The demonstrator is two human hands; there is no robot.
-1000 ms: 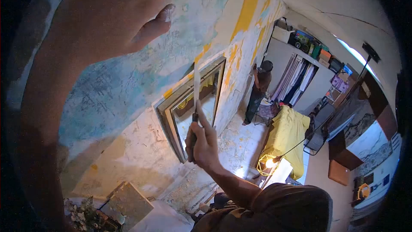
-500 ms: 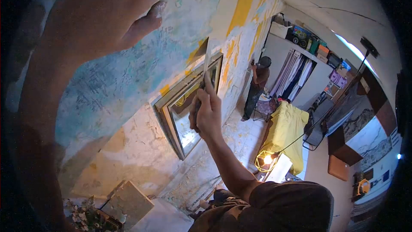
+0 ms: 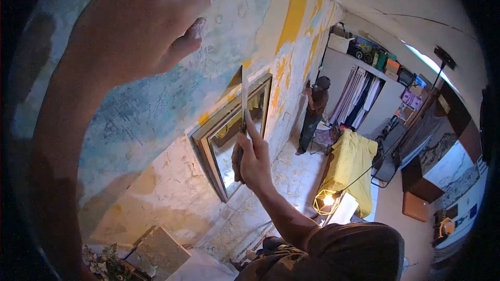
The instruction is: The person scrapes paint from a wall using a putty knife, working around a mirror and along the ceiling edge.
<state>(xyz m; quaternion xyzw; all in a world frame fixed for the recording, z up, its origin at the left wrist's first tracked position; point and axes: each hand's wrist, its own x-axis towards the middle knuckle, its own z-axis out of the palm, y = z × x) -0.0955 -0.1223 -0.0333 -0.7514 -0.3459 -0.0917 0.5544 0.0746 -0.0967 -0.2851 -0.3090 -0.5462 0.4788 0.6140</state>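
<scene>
My right hand (image 3: 253, 158) is wrapped round the handle of a scraper (image 3: 244, 91), index finger stretched along it. Its thin blade points up, the tip at a small yellow paint patch on the wall (image 3: 172, 99); whether it touches is hard to tell. Just beyond this hand is a framed mirror or glass panel (image 3: 224, 153) on the wall. At upper left, my left hand (image 3: 135, 26) is raised before the blue-green, patchy wall surface. Its index finger and thumb are apart with nothing seen between them, the other fingers are partly curled, and whitish dust marks the thumb.
A person (image 3: 315, 106) stands by the wall further off. A yellow cloth (image 3: 351, 161) covers furniture near a lit caged lamp (image 3: 327, 201) on a cord. Flowers (image 3: 107, 263) and a board (image 3: 159, 252) are at lower left. Debris lies on the floor (image 3: 289, 171).
The scraper tip has moved down and slightly left along the wall, near the frame's upper edge. The whole view has shifted a little, and more of my left hand shows.
</scene>
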